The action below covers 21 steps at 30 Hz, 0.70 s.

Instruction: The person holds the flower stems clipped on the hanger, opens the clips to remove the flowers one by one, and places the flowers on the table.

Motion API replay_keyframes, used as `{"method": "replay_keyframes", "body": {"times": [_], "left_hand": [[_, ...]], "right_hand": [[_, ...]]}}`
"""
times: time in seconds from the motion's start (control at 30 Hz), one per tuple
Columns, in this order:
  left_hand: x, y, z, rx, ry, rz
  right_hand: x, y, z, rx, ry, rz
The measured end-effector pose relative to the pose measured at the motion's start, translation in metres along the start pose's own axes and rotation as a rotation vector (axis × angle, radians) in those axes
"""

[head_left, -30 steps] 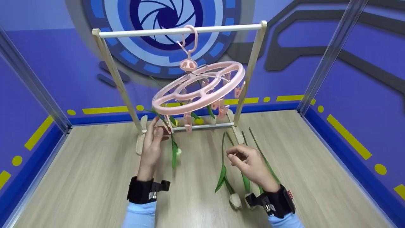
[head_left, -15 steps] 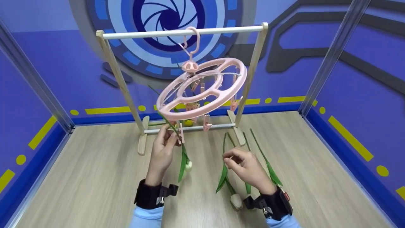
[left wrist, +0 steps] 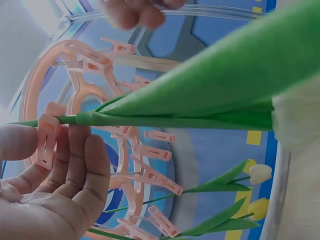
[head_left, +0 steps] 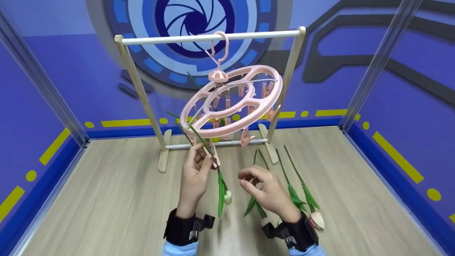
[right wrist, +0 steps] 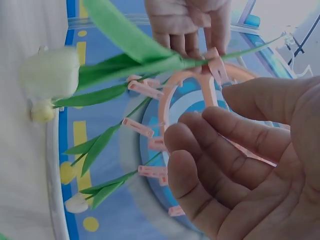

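A white tulip [left wrist: 200, 95] is hanging head-down below the near left edge of the pink round hanger [head_left: 231, 129], its stem [left wrist: 67, 120] slanting up toward that edge and its blossom [head_left: 228, 197] pointing at the tabletop [head_left: 124, 195] beneath. It is looking artificial, so it is probably going to be light; the stem is seeming stiff but springy, the leaves smooth and bendy, maybe a little slippery, and the blossom the easiest part to crush. The bare stem beside the leaf base is therefore offering the best hold, with the squeeze going on the clip [left wrist: 47, 140] rather than the petals. Under the hanger's near left edge, the left hand [head_left: 194, 176] is pinching this clip between thumb and fingers. The stem is crossing at the clip's mouth, leaves and blossom hanging below the grip and the thin end running above it; whether the clip is biting firmly, one cannot tell. In front of and below the hanger, the right hand [head_left: 268, 190] is holding nothing, its fingers loosely bent. Beneath the hanger, hung tulips [right wrist: 100, 147] are dangling from other clips, while loose tulips [head_left: 308, 195] are lying in front of it, toward the right.
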State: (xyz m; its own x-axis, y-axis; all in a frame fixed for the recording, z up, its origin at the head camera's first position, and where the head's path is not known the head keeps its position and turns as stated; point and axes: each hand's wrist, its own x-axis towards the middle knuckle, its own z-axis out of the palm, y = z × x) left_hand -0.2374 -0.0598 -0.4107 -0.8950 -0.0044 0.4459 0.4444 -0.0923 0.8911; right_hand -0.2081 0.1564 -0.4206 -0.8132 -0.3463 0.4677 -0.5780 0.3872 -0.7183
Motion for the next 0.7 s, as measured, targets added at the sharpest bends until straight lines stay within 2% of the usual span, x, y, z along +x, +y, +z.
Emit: {"method": "replay_keyframes", "body": {"times": [0.17,0.33,0.47,0.7], "left_hand": [[-0.006,0.003,0.01,0.005,0.006,0.034],[-0.01,0.005,0.016,0.05,0.007,0.053],[-0.012,0.004,0.019,0.066,0.008,0.07],[-0.013,0.001,0.024,0.08,0.015,0.121]], "right_hand": [[0.007,-0.003,0.013,-0.037,0.042,-0.04],[0.009,-0.003,0.022,-0.017,0.064,-0.059],[0.01,0.0,0.025,0.001,0.074,-0.085],[0.01,0.006,0.026,-0.033,0.12,-0.135]]}}
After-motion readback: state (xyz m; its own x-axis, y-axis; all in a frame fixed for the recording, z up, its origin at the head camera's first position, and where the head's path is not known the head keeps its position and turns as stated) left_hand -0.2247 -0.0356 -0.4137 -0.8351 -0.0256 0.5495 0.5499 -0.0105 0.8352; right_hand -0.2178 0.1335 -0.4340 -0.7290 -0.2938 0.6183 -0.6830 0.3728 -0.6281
